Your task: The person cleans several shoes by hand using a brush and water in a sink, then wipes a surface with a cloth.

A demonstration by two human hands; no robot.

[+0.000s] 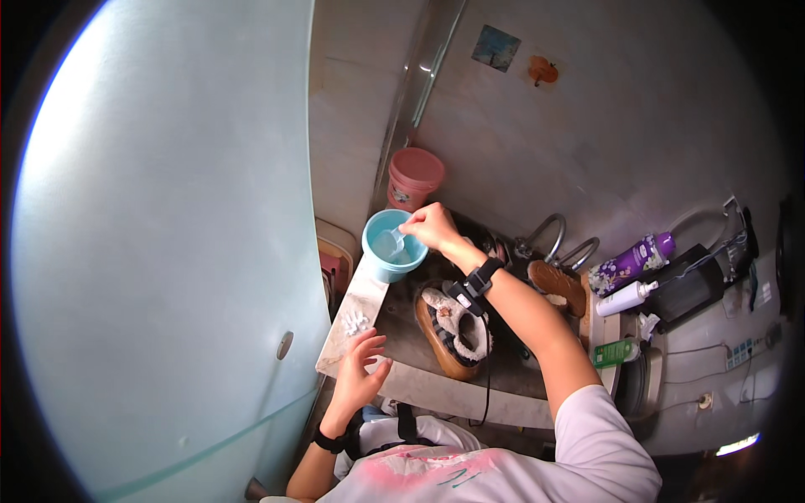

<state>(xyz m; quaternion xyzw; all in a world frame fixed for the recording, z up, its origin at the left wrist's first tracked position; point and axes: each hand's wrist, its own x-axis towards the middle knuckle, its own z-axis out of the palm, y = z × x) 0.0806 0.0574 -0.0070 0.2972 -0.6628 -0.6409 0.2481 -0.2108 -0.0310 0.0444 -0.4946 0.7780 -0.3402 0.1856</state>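
My right hand pinches the handle of a small clear scoop inside the light-blue bucket on the stone ledge. My left hand has its fingers apart and holds nothing, just below a small white object on the ledge, too small to name surely. To the right, a plaid slipper with a cream fleece lining and brown sole sits in the dark sink basin.
A frosted glass panel fills the left. A lidded pink bucket stands behind; curved taps, an upturned brown-soled shoe, a purple bottle, white bottle and green bottle are at the right.
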